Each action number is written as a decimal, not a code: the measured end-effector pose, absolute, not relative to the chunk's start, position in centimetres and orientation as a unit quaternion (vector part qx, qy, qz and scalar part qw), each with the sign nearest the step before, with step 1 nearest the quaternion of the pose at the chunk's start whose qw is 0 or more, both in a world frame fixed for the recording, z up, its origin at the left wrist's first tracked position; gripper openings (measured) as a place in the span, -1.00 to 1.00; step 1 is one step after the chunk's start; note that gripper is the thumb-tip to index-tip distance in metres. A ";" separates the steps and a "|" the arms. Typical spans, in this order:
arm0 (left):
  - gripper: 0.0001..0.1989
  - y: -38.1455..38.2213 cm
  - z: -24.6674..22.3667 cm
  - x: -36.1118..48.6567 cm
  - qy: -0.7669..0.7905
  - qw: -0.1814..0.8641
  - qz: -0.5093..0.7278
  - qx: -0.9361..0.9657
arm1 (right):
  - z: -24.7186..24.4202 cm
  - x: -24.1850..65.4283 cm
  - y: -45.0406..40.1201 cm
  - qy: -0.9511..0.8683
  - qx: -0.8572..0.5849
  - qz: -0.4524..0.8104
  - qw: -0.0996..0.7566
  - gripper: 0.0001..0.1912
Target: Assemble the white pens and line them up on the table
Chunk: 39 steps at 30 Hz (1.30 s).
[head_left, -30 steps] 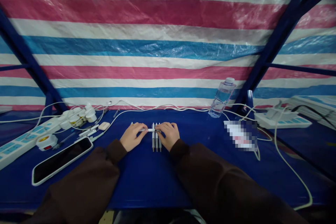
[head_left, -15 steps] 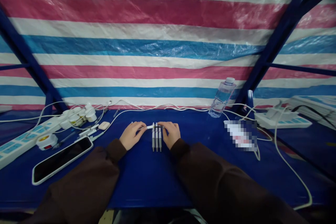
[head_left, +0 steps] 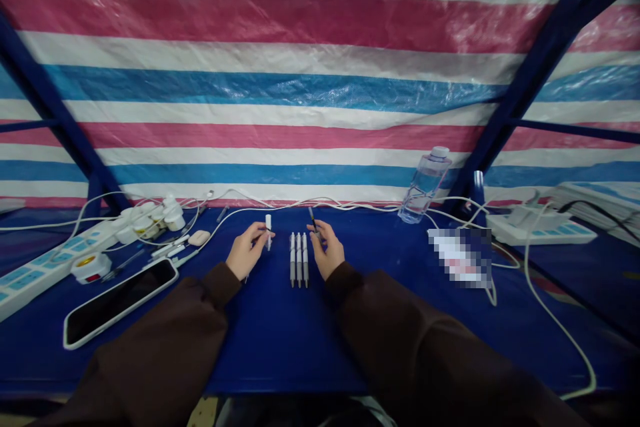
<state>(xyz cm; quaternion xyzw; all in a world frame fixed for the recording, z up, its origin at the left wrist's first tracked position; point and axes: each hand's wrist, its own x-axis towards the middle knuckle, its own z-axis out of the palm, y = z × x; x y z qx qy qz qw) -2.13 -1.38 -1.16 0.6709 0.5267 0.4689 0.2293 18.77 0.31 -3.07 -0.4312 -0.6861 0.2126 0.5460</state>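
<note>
Three white-and-grey pens (head_left: 299,260) lie side by side on the blue table, between my two hands. To their left, my left hand (head_left: 246,250) pinches a small pen piece (head_left: 269,221), white at the top and clear below, held nearly upright. To their right, my right hand (head_left: 327,250) is closed on a thin dark pen part (head_left: 311,215) that tilts up past the fingertips. Whether this part is a refill or a barrel is too small to tell. Neither hand touches the three pens.
On the left are a phone (head_left: 120,303), a power strip (head_left: 55,267), white plugs (head_left: 145,221) and an earphone case (head_left: 199,238). A water bottle (head_left: 425,185), a blurred-out packet (head_left: 460,258) and another power strip (head_left: 540,229) stand right. Cables (head_left: 330,203) run along the back.
My hands have drawn apart from a pen piece held crosswise over the three pens. Each now holds a separate part, turned from lying level to pointing upward. The three pens stay put.
</note>
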 end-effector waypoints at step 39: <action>-0.69 -1.5 0.1 -1.7 0.481 0.339 0.566 0.577 | -3.4 18.6 0.4 -0.649 -0.415 0.293 0.566 -0.73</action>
